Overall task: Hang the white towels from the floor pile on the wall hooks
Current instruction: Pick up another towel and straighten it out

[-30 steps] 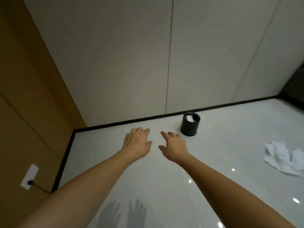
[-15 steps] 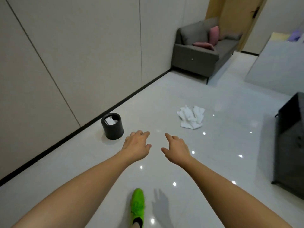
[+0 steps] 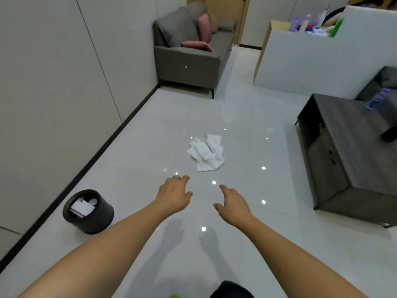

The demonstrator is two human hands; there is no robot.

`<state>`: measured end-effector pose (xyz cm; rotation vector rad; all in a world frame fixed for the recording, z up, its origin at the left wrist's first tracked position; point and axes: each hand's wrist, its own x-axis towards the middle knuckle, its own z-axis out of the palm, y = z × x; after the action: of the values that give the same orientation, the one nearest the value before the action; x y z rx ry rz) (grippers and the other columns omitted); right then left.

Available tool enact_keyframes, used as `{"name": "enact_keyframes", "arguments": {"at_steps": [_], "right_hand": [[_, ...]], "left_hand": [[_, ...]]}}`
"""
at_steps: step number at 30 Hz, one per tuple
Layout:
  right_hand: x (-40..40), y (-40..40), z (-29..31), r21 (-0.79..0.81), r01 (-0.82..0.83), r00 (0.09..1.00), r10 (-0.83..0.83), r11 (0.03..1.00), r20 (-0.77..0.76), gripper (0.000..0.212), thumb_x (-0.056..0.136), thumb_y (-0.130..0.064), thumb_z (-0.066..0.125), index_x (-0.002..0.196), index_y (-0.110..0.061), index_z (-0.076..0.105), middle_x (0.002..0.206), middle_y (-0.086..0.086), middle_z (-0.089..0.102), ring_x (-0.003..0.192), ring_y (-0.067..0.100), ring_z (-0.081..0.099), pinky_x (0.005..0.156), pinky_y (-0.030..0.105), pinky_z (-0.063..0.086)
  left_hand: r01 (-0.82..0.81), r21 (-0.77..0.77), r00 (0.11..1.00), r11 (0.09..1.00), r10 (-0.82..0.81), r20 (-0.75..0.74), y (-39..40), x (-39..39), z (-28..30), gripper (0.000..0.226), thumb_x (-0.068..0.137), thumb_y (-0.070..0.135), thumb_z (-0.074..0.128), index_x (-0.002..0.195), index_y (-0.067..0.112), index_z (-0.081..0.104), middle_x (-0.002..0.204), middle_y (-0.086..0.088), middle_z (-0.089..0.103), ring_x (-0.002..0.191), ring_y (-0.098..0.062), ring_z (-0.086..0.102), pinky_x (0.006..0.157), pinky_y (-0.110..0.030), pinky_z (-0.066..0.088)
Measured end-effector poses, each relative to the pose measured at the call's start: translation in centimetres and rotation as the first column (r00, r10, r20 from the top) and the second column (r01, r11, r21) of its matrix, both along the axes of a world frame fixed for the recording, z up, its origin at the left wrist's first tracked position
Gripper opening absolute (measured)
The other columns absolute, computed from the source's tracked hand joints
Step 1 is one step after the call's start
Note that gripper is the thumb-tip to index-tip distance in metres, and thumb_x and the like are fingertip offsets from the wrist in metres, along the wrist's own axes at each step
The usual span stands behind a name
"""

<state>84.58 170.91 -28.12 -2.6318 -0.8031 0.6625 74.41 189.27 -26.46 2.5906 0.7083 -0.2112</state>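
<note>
A crumpled pile of white towels (image 3: 206,152) lies on the glossy light floor, ahead of me near the middle of the view. My left hand (image 3: 174,195) and my right hand (image 3: 233,204) are stretched forward, palms down, fingers relaxed and empty. Both hover short of the pile, the left a little nearer to it. No wall hooks are in sight.
A black round bin (image 3: 88,211) with paper in it stands by the left wall. A grey sofa (image 3: 189,54) with pink cushions sits at the far end. A dark low table (image 3: 348,153) is on the right, a white counter (image 3: 311,59) beyond it.
The view has swung right from the wall corner toward the room. The towel pile now sits ahead and centred, closer to my hands. Both hands stay empty and outstretched.
</note>
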Motion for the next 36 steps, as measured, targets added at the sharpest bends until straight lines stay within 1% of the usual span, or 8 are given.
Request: {"name": "enact_keyframes", "arguments": {"at_steps": [5, 10, 19, 26, 28, 31, 32, 36], "right_hand": [[6.9, 3.0, -2.8, -0.027, 0.099, 0.993, -0.100, 0.995, -0.063, 0.069, 0.095, -0.039, 0.057, 0.153, -0.020, 0.025, 0.139, 0.010, 0.046, 0.123, 0.028, 0.051, 0.099, 0.037, 0.044], [17.5, 7.8, -6.8, -0.035, 0.144, 0.983, -0.147, 0.989, -0.108, 0.068, 0.094, -0.040, 0.057, 0.152, -0.018, 0.027, 0.137, 0.012, 0.047, 0.125, 0.029, 0.049, 0.101, 0.036, 0.041], [36.6, 15.6, -11.3, -0.119, 0.152, 0.947, -0.179, 0.981, -0.268, 0.068, 0.094, -0.039, 0.058, 0.151, -0.015, 0.030, 0.136, 0.014, 0.048, 0.124, 0.029, 0.049, 0.099, 0.035, 0.041], [44.8, 21.6, -16.3, -0.174, 0.230, 0.874, -0.282, 0.957, -0.395, 0.061, 0.092, -0.036, 0.062, 0.145, -0.015, 0.041, 0.131, 0.012, 0.057, 0.121, 0.025, 0.054, 0.095, 0.030, 0.042], [46.3, 23.6, -19.4, -0.185, 0.291, 0.833, -0.344, 0.939, -0.433, 0.060, 0.092, -0.036, 0.063, 0.144, -0.014, 0.044, 0.130, 0.011, 0.059, 0.119, 0.025, 0.056, 0.094, 0.029, 0.043], [48.0, 26.6, -26.7, -0.207, 0.375, 0.777, -0.429, 0.903, -0.461, 0.055, 0.091, -0.036, 0.063, 0.140, -0.013, 0.050, 0.109, 0.004, 0.063, 0.109, 0.022, 0.060, 0.085, 0.026, 0.044], [48.4, 27.6, -29.7, -0.217, 0.395, 0.764, -0.451, 0.893, -0.461, 0.053, 0.091, -0.036, 0.063, 0.138, -0.013, 0.051, 0.107, 0.004, 0.063, 0.107, 0.023, 0.061, 0.085, 0.027, 0.045], [49.6, 31.7, -44.3, -0.273, 0.423, 0.708, -0.503, 0.864, -0.496, 0.051, 0.090, -0.035, 0.063, 0.136, -0.014, 0.053, 0.122, 0.010, 0.066, 0.114, 0.027, 0.060, 0.092, 0.032, 0.046]], "left_hand": [[0.086, -0.024, 0.994, 0.996, -0.088, -0.066, 3.8, 8.5, -2.6, 0.060, 0.095, 0.041, 0.049, 0.149, 0.022, 0.033, 0.147, -0.008, 0.041, 0.131, -0.029, 0.040, 0.105, -0.042, 0.039], [0.113, -0.016, 0.988, 0.993, -0.114, -0.103, 8.7, 19.0, -6.1, 0.060, 0.095, 0.041, 0.051, 0.148, 0.020, 0.035, 0.144, -0.009, 0.044, 0.129, -0.030, 0.042, 0.104, -0.043, 0.040], [0.011, -0.100, 0.966, 0.995, -0.036, -0.256, 17.8, 36.8, -10.5, 0.058, 0.095, 0.040, 0.052, 0.147, 0.021, 0.037, 0.143, -0.010, 0.044, 0.129, -0.030, 0.043, 0.104, -0.041, 0.039], [-0.074, -0.192, 0.955, 0.979, 0.014, -0.296, 23.9, 44.8, -16.0, 0.054, 0.094, 0.037, 0.055, 0.144, 0.019, 0.042, 0.138, -0.011, 0.048, 0.127, -0.029, 0.046, 0.103, -0.037, 0.040], [-0.111, -0.224, 0.955, 0.968, 0.041, -0.294, 25.7, 46.9, -19.4, 0.052, 0.094, 0.035, 0.056, 0.141, 0.018, 0.045, 0.135, -0.012, 0.051, 0.124, -0.028, 0.048, 0.100, -0.034, 0.039], [-0.146, -0.267, 0.949, 0.953, 0.058, -0.311, 28.2, 49.9, -27.1, 0.048, 0.093, 0.032, 0.059, 0.137, 0.014, 0.051, 0.128, -0.015, 0.056, 0.118, -0.029, 0.052, 0.094, -0.032, 0.040], [-0.137, -0.279, 0.946, 0.950, 0.042, -0.323, 29.0, 50.9, -30.3, 0.048, 0.092, 0.031, 0.060, 0.136, 0.014, 0.051, 0.127, -0.015, 0.057, 0.119, -0.029, 0.052, 0.095, -0.032, 0.039], [-0.115, -0.303, 0.923, 0.946, -0.011, -0.384, 32.1, 54.2, -45.0, 0.048, 0.092, 0.032, 0.059, 0.136, 0.013, 0.051, 0.129, -0.015, 0.056, 0.121, -0.030, 0.051, 0.098, -0.032, 0.037]]}}
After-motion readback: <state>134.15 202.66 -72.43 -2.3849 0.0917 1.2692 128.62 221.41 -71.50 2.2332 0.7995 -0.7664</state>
